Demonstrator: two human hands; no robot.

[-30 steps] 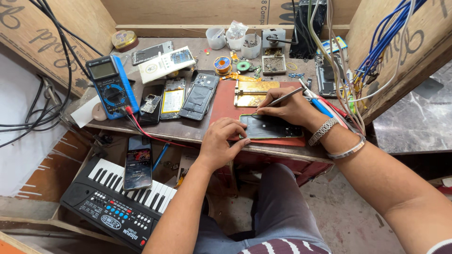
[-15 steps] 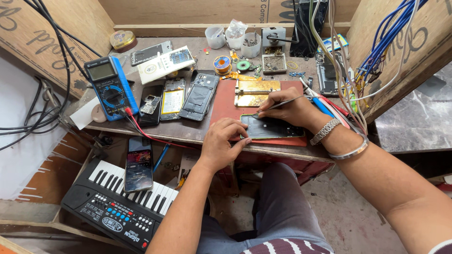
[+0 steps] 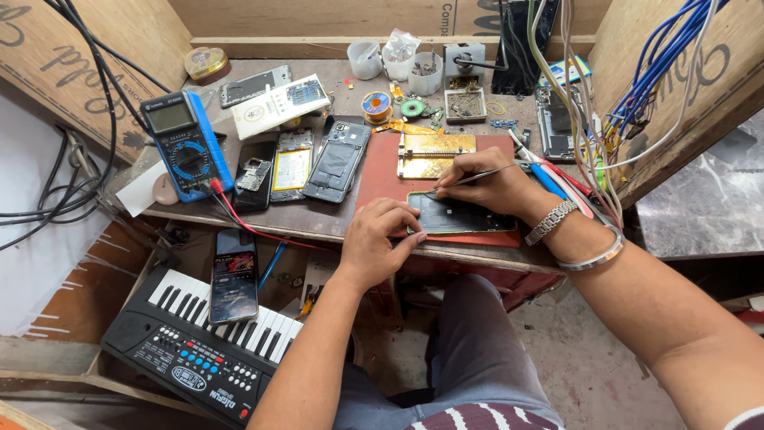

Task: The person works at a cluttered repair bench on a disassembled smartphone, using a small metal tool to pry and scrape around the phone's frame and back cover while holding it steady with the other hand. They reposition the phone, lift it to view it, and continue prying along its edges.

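From the head view we see the phone lying flat on the red mat at the near edge of the counter, its long axis running left to right along that edge. Our left hand sits at the phone's left end, fingers curled and pressing down on the corner, so the phone stretches away to the right from it. Our right hand rests on the far long side of the phone, fingers pinched together on thin tweezers whose tip points left, over the phone's far-left corner. Both hands touch the phone; the left is nearer the end where the tip hovers. Farther left on the counter lie three opened phones side by side and a blue meter; a gold-coloured plate lies just beyond the phone on the mat.
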